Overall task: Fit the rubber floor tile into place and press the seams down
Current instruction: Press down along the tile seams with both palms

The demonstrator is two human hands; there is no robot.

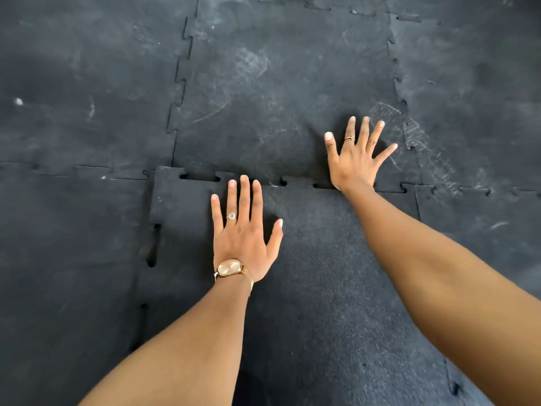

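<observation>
Pressing the far seam is the step in hand: the tile is lying centre-low, tabs gaping along top and left. Both hands are lying flat, fingers spread, gripping nothing, left hand on the tile, right hand beyond the seam. Next, I judge, the upper-left tabs need firm downward pressure.

Near black rubber floor tile: fine grey speckle. Surrounding dark charcoal interlocking rubber mats: whitish chalky scuffs, smears. Rose-gold round wristwatch, pale pinkish dial.
</observation>
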